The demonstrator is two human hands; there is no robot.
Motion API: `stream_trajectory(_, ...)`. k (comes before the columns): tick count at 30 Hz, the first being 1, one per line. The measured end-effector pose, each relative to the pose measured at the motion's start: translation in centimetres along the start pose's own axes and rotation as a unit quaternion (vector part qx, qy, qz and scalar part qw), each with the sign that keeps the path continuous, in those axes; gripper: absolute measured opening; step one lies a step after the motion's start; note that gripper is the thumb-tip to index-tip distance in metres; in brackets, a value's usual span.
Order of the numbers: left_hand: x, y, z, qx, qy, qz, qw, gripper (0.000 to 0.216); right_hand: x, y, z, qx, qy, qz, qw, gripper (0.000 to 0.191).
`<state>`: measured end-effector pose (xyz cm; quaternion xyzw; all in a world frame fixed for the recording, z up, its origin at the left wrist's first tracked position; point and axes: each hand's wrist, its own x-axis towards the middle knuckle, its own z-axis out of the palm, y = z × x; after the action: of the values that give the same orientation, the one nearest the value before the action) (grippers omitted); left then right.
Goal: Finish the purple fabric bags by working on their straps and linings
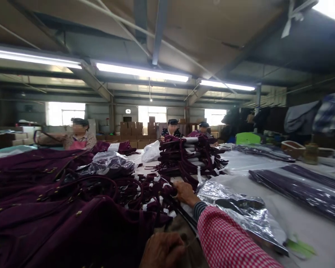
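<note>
My right hand (185, 192), in a red-and-white checked sleeve with a striped cuff, reaches to a heap of maroon fabric belts (153, 188) with white tags. Its fingers are closed on a maroon fabric belt (167, 189) at the right side of the heap. My left hand (163, 250) is low at the front edge, its fingers curled and somewhat blurred; I cannot make out what they hold. Beside it on the left lies a large spread of maroon garments (100, 227) with small brass-coloured fittings.
A tall stack of folded maroon garments (190, 156) stands ahead. Clear plastic bags (237, 201) lie right of my arm, and bagged dark garments (298, 190) farther right. Another plastic bag (108, 162) rests on the left pile. Several co-workers (79, 139) sit across the table.
</note>
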<state>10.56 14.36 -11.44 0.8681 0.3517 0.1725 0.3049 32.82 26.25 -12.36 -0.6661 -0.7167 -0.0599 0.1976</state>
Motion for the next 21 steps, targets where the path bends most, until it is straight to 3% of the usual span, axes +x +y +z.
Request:
stream_trajectory(4,0.4,-0.1,0.0,-0.038,0.025,0.029,0.999,0.026,-1.3,-1.1,-3.0,0.013,0.069,0.006,0.997,0.046)
stream_trajectory(9,0.4,-0.4,0.1,-0.184,0.065,0.041,0.980,0.037,-2.6,-1.7,-9.5,0.056,0.142,0.025,0.988,0.042)
stream_trajectory(11,0.5,-0.6,0.0,-0.230,0.079,0.036,0.969,0.040,-4.9,-2.2,-12.3,0.090,0.149,-0.006,0.985,0.049)
stream_trajectory(14,0.7,-0.6,-0.1,-0.266,0.093,0.049,0.958,0.040,-11.5,-4.0,-15.4,0.134,0.155,-0.080,0.975,0.050)
stream_trajectory(17,0.6,-0.5,-0.2,-0.291,0.089,0.047,0.951,0.038,-20.2,-6.3,-16.4,0.102,0.092,-0.146,0.980,0.043)
stream_trajectory(21,0.2,-0.2,-0.5,-0.291,0.073,0.047,0.953,0.035,-29.4,-7.7,-15.9,0.081,-0.110,-0.180,0.974,0.058)
